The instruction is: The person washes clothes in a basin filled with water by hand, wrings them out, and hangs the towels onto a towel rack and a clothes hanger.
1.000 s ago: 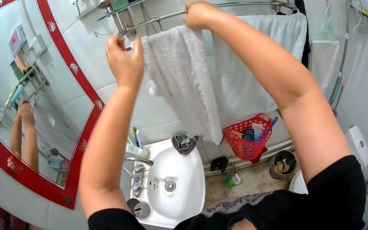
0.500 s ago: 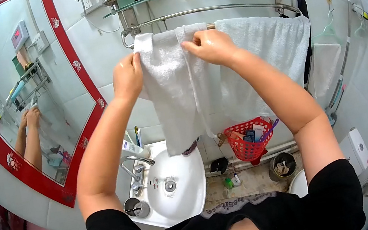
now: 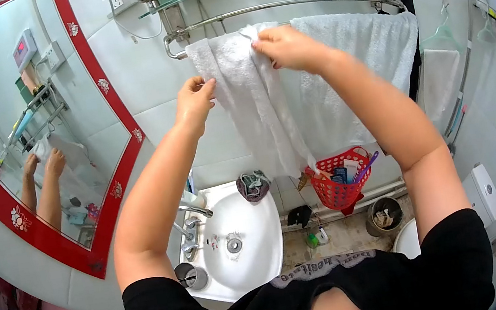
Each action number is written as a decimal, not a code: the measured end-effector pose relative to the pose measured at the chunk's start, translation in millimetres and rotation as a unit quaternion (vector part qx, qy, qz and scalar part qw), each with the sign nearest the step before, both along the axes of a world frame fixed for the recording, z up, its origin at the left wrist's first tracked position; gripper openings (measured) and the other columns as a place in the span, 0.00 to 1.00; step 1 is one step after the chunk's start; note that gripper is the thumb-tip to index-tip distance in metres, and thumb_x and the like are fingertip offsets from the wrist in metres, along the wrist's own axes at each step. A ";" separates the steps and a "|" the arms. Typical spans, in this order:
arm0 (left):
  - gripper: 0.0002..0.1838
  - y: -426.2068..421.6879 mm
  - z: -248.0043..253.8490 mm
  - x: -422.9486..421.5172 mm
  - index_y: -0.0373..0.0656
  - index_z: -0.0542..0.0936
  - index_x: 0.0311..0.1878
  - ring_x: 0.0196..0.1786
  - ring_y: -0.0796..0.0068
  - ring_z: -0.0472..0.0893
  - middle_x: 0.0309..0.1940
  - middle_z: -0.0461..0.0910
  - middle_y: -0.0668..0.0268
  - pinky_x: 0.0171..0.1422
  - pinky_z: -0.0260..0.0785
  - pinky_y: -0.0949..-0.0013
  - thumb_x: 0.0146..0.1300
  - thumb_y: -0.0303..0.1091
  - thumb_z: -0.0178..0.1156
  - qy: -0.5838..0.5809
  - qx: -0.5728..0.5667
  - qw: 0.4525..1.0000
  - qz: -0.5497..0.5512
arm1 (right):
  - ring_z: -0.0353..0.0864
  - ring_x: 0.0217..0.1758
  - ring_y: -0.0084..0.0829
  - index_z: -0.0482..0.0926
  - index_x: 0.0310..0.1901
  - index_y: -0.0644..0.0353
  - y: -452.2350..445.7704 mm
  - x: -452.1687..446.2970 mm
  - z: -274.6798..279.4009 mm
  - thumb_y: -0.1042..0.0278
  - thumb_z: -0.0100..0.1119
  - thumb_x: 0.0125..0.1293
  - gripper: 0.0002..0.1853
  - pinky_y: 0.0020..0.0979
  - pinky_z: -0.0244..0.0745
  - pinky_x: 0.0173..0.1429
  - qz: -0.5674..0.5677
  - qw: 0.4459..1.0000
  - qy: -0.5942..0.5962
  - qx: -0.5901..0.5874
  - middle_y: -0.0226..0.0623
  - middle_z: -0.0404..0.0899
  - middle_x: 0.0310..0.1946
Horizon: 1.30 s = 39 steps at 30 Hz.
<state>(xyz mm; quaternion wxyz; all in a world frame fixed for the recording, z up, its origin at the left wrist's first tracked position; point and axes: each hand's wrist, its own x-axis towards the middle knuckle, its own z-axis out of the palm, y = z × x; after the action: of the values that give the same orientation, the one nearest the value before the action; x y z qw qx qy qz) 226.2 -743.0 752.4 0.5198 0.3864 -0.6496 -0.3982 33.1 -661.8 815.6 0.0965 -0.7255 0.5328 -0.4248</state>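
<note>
A white towel (image 3: 252, 96) hangs over the lower bar of a metal wall rack, its lower part slanting right. My right hand (image 3: 293, 50) pinches a fold of it near the bar. Just beside the towel's left edge is my left hand (image 3: 194, 106), its fingers bent and the fingertips drawn together; whether they hold anything is too small to make out. A second white towel (image 3: 357, 68) hangs on the same bar to the right, partly behind my right forearm.
Above the towels runs the metal rack (image 3: 277, 7) with a glass shelf. Below are a white sink (image 3: 252, 244), a crumpled dark cloth (image 3: 254, 186) on its rim, a red basket (image 3: 334, 191) and a bin (image 3: 384, 217). A red-framed mirror (image 3: 44, 121) hangs at the left.
My left hand has come away from the towel's upper left corner, moving down and right. My right hand has drawn a fold up near the bar, and the towel's lower part has swung right, uncovering the dark cloth.
</note>
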 end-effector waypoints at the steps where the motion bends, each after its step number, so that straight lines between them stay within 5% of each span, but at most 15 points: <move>1: 0.16 -4.9 -1.1 1.9 0.37 0.70 0.43 0.33 0.77 0.71 0.31 0.73 0.65 0.37 0.65 0.73 0.54 0.36 0.56 0.046 0.013 0.998 -0.044 | 0.75 0.35 0.42 0.74 0.36 0.67 -3.8 -6.9 3.5 0.59 0.43 0.60 0.17 0.35 0.67 0.41 0.029 0.993 -0.108 0.048 0.48 0.76 0.34; 6: 0.14 -41.4 57.2 33.6 0.35 0.71 0.34 0.34 0.75 0.69 0.30 0.72 0.63 0.42 0.62 0.72 0.55 0.38 0.55 0.193 -0.150 0.969 -0.020 | 0.74 0.40 0.39 0.72 0.42 0.66 -16.3 -37.1 44.5 0.55 0.42 0.60 0.21 0.34 0.67 0.45 -0.095 0.984 -0.097 -0.115 0.46 0.75 0.38; 8: 0.17 -51.1 100.8 45.3 0.32 0.72 0.39 0.35 0.70 0.72 0.33 0.74 0.59 0.41 0.65 0.68 0.54 0.38 0.56 0.231 -0.127 0.964 -0.004 | 0.73 0.41 0.39 0.72 0.43 0.66 -29.1 -45.8 61.9 0.54 0.43 0.60 0.21 0.34 0.66 0.46 -0.140 0.977 -0.084 -0.136 0.46 0.74 0.39; 11: 0.17 -87.4 130.6 58.6 0.35 0.76 0.36 0.35 0.72 0.74 0.32 0.76 0.60 0.40 0.65 0.71 0.50 0.41 0.60 0.103 -0.123 0.978 0.135 | 0.74 0.43 0.39 0.73 0.44 0.63 -48.1 -48.0 74.4 0.53 0.45 0.58 0.22 0.35 0.66 0.47 -0.212 0.974 -0.051 -0.055 0.45 0.74 0.42; 13: 0.17 -82.9 127.3 55.5 0.35 0.77 0.34 0.35 0.72 0.74 0.31 0.76 0.61 0.39 0.65 0.71 0.49 0.42 0.60 0.039 -0.139 0.977 0.156 | 0.73 0.46 0.39 0.74 0.44 0.61 -54.3 -46.2 73.8 0.52 0.46 0.58 0.21 0.35 0.67 0.48 -0.333 0.910 0.241 0.044 0.42 0.74 0.43; 14: 0.18 -81.4 124.8 53.7 0.35 0.77 0.32 0.34 0.73 0.74 0.30 0.76 0.62 0.39 0.65 0.71 0.48 0.43 0.61 -0.025 -0.152 0.972 0.177 | 0.75 0.40 0.38 0.75 0.41 0.62 -56.3 -45.7 64.0 0.52 0.47 0.58 0.21 0.34 0.67 0.46 -0.364 0.886 0.286 0.003 0.41 0.76 0.36; 18: 0.20 -89.8 109.4 56.6 0.36 0.76 0.35 0.32 0.72 0.73 0.29 0.75 0.64 0.36 0.65 0.71 0.47 0.44 0.62 -0.087 -0.115 0.979 0.148 | 0.75 0.33 0.33 0.76 0.30 0.62 -38.5 -46.5 50.8 0.51 0.50 0.56 0.19 0.31 0.67 0.39 -0.269 0.945 0.176 -0.067 0.37 0.76 0.26; 21: 0.18 -94.3 101.6 57.8 0.38 0.74 0.36 0.29 0.74 0.72 0.27 0.74 0.67 0.34 0.64 0.71 0.48 0.42 0.61 -0.036 -0.037 0.992 0.113 | 0.75 0.32 0.31 0.77 0.32 0.61 -30.2 -40.8 36.6 0.50 0.51 0.55 0.19 0.28 0.67 0.39 -0.181 0.969 0.128 -0.111 0.38 0.76 0.26; 25: 0.10 -91.2 113.8 53.9 0.43 0.72 0.33 0.28 0.80 0.70 0.27 0.73 0.70 0.32 0.63 0.73 0.51 0.35 0.60 0.045 -0.097 0.993 0.055 | 0.75 0.34 0.33 0.77 0.33 0.58 -26.4 -39.6 17.1 0.49 0.48 0.57 0.19 0.31 0.67 0.41 -0.123 0.929 0.279 -0.209 0.36 0.77 0.28; 27: 0.11 -95.4 125.1 51.7 0.43 0.71 0.34 0.27 0.80 0.70 0.26 0.73 0.71 0.31 0.62 0.75 0.50 0.34 0.61 0.186 -0.159 0.969 0.036 | 0.75 0.34 0.33 0.77 0.35 0.59 -31.2 -43.9 25.7 0.51 0.46 0.58 0.19 0.31 0.67 0.40 -0.128 0.938 0.269 -0.174 0.37 0.77 0.28; 29: 0.10 -96.1 125.9 51.0 0.42 0.73 0.35 0.28 0.80 0.72 0.26 0.75 0.69 0.29 0.62 0.75 0.49 0.33 0.59 0.169 -0.169 0.968 0.073 | 0.75 0.35 0.36 0.76 0.36 0.59 -41.8 -56.6 38.2 0.52 0.45 0.59 0.18 0.33 0.67 0.40 -0.170 0.968 0.134 -0.124 0.37 0.77 0.28; 31: 0.10 -110.9 120.2 60.3 0.42 0.76 0.35 0.29 0.77 0.74 0.27 0.77 0.65 0.29 0.65 0.75 0.48 0.33 0.55 -0.197 -0.163 0.939 0.229 | 0.75 0.35 0.36 0.76 0.36 0.59 -35.8 -55.8 38.7 0.52 0.44 0.59 0.18 0.33 0.67 0.42 -0.197 0.962 0.147 -0.117 0.38 0.77 0.29; 34: 0.11 -111.6 99.2 65.8 0.44 0.78 0.36 0.32 0.73 0.76 0.29 0.78 0.62 0.33 0.67 0.73 0.48 0.34 0.52 -0.181 -0.069 0.956 0.221 | 0.73 0.37 0.38 0.75 0.36 0.61 -25.1 -47.6 30.6 0.54 0.42 0.60 0.18 0.34 0.66 0.44 -0.249 0.948 0.171 -0.102 0.39 0.76 0.30; 39: 0.13 -103.7 76.0 77.2 0.44 0.76 0.39 0.34 0.75 0.75 0.32 0.77 0.61 0.36 0.67 0.72 0.53 0.38 0.52 -0.099 -0.178 0.953 0.225 | 0.72 0.42 0.38 0.74 0.33 0.61 2.7 -33.8 -3.4 0.64 0.47 0.58 0.10 0.34 0.65 0.47 -0.167 0.869 0.245 -0.395 0.39 0.74 0.38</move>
<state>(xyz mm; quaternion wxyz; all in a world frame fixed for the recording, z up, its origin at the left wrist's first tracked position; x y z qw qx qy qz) 303.4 -846.7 828.4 0.5895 0.4616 -0.6539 -0.1087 -0.7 -659.1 812.2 -0.4044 -0.6837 0.4401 -0.4187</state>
